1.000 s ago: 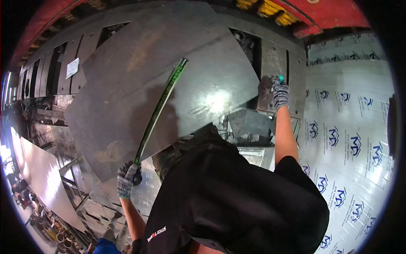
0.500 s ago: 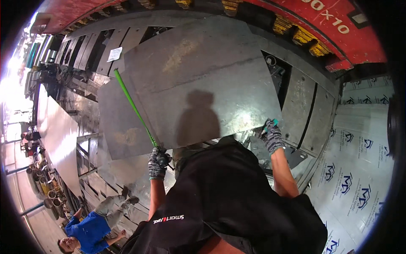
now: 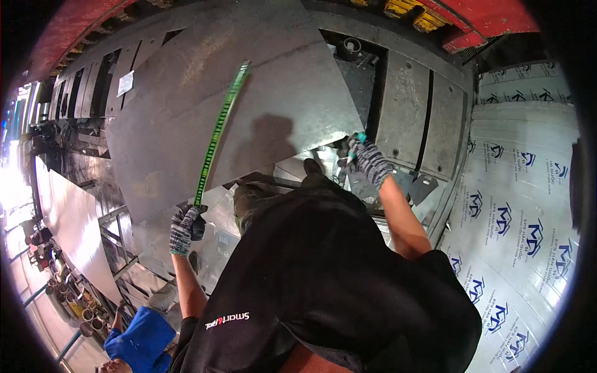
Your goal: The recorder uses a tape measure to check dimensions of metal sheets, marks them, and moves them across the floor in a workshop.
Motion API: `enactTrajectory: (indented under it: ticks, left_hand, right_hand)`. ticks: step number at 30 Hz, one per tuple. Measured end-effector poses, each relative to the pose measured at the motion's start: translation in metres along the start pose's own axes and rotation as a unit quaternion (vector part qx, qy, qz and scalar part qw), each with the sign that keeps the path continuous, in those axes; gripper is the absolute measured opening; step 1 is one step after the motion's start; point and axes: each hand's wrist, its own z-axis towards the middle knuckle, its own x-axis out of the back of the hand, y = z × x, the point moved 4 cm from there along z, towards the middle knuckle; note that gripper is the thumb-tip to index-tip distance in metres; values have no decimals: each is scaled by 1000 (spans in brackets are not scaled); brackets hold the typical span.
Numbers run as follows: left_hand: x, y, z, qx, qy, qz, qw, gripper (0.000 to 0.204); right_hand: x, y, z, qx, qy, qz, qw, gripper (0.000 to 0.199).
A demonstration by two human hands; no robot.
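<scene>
Now: 2 gloved hands, L hand [image 3: 184, 229] w/ 1 green tape [image 3: 219, 133], R hand [image 3: 367, 160] w/ 1 steel sheet [image 3: 249, 105].

You are standing in a metalworking shop, the kind where sheet steel is cut and pressed. A big grey steel sheet [image 3: 249, 105] lies across a heavy machine bed [image 3: 410, 105] made of thick bolted steel blocks, with a red-painted machine frame [image 3: 491, 22] arching above it. More flat metal sheets [image 3: 71, 217] are stacked at your left, beside steel racks [image 3: 118, 248] and a clutter of small metal parts [image 3: 81, 308] on the floor. Printed white protective film [image 3: 522, 205] covers the sheets on your right. Another worker in blue [image 3: 140, 339] crouches nearby.
</scene>
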Motion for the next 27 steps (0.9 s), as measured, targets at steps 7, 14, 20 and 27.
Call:
enactTrajectory:
  ticks: [7,14,20,27]
  left_hand:
    - [-77,57,42,-160,-142,239,947,21]
    - [-99,87,71,32,-177,156,971,18]
    - [-93,87,85,14,-169,219,961,18]
    - [-84,77,85,-6,-75,245,967,25]
  right_hand:
    - [39,-64,-25,118,96,25,988,29]
    - [38,-84,-8,148,97,-211,961,26]
    - [32,-86,8,115,106,-290,944,25]
    - [29,-87,24,127,113,-365,915,25]
